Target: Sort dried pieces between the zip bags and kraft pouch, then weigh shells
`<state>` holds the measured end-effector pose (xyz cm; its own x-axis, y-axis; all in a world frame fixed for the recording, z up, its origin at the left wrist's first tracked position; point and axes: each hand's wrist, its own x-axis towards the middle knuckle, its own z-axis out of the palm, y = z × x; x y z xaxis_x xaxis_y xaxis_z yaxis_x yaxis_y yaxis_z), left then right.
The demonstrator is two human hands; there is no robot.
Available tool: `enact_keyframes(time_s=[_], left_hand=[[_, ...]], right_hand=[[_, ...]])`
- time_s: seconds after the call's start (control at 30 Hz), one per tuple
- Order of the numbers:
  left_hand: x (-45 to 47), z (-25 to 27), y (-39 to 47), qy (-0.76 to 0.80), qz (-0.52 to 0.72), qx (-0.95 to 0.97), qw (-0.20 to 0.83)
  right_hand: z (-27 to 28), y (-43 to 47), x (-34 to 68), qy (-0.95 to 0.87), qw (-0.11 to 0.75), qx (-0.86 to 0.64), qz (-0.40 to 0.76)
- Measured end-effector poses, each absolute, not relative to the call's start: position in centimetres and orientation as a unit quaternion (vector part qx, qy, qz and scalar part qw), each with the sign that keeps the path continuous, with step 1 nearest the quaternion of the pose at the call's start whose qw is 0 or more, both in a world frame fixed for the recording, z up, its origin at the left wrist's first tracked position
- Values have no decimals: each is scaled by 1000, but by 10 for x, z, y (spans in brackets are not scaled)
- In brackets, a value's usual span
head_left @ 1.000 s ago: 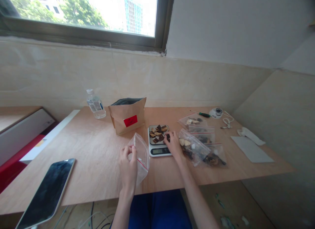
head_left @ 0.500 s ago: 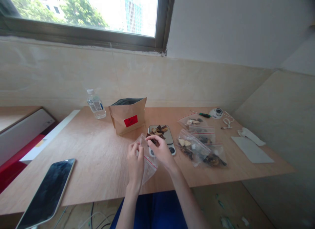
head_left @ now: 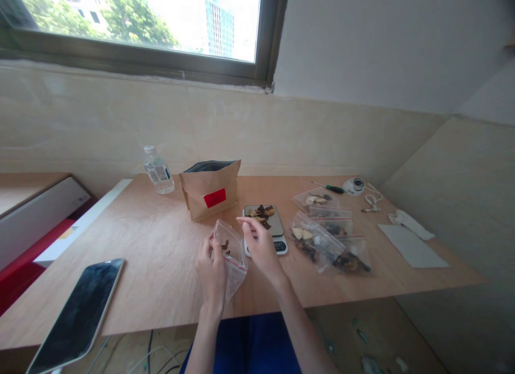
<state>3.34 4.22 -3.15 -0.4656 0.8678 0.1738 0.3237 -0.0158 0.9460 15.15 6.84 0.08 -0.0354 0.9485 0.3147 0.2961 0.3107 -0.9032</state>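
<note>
And here, just left of the flat white-and-grey kitchen scale (head_left: 276,222), the left hand (head_left: 211,264) has its fingers clamped on a clear plastic zip bag (head_left: 237,244), dark pieces (head_left: 225,245) showing inside! The right hand (head_left: 259,248) hangs over the scale's near left corner, fingers slightly apart, blocking part of it. Brown-and-cream dried slices (head_left: 263,213) lie on its plate. Behind and left of the scale stands an open brown paper pouch (head_left: 211,183), red label facing out; farther left, a clear plastic bottle (head_left: 159,171). Right of the scale, filled clear zip bags (head_left: 322,242) crowd the wooden surface (head_left: 153,245), a thin green-handled screwdriver (head_left: 335,189) beyond them.
</note>
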Motion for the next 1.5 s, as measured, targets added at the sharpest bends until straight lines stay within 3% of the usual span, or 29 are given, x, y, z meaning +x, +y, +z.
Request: enact_keyframes(time_s=[0.07, 0.17, 0.27, 0.43, 0.83, 1.1, 1.27, 1.5], left_hand=[[31, -33, 42, 662, 545, 459, 232], [30, -34, 42, 658, 545, 467, 227], [31, -33, 41, 654, 545, 472, 229], [32, -30, 39, 656, 543, 467, 238], [35, -30, 38, 660, 528, 470, 255], [39, -31, 41, 659, 518, 497, 226], [42, -29, 41, 648, 514, 523, 204], [47, -28, 38, 644, 526, 518, 203]], right_hand=[[-14, 81, 159, -656, 486, -541, 204], [-38, 97, 170, -687, 381, -613, 81], [-56, 105, 178, -709, 296, -639, 34], [-69, 111, 193, -725, 299, -621, 5], [-78, 135, 218, -761, 350, -541, 76], [-12, 101, 191, -646, 521, -501, 246], [22, 71, 162, -645, 436, -478, 407], [14, 63, 134, -691, 391, -535, 287]])
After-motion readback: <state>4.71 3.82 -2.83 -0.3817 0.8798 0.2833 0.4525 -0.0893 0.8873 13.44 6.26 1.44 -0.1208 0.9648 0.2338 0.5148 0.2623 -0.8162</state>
